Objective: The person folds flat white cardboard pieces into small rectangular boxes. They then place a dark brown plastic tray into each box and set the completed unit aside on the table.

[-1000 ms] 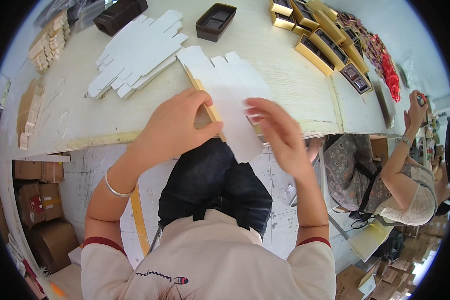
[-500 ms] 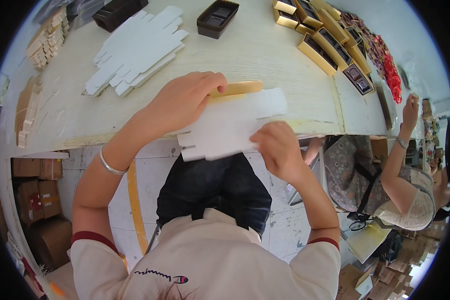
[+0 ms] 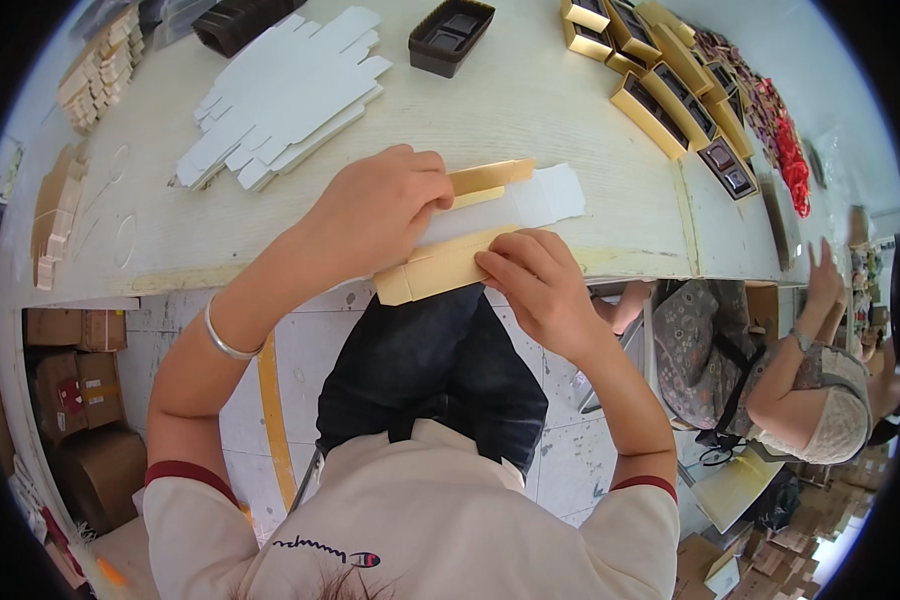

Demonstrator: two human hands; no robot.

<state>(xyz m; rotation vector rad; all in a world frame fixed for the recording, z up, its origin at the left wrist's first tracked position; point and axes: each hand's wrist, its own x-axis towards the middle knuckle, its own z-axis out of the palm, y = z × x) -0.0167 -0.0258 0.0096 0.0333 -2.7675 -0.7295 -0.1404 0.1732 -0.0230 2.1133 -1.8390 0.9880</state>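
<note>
Carton blank [image 3: 552, 197]: seen part-folded at centre of frame, across the near edge of the counter [image 3: 625, 215].
Long axis: slanted gently from lower left to upper right.
Left hand [image 3: 385, 205]: far gold panel [image 3: 500, 180] grasped near its left end; fingertips partly hidden.
Right hand [image 3: 545, 285]: near gold panel [image 3: 425, 277] pinched by the fingers at its right end; the panel's remainder is extended leftward and downward from them.
Nearer hand: near panel touched by the right, far panel by the left.
</note>
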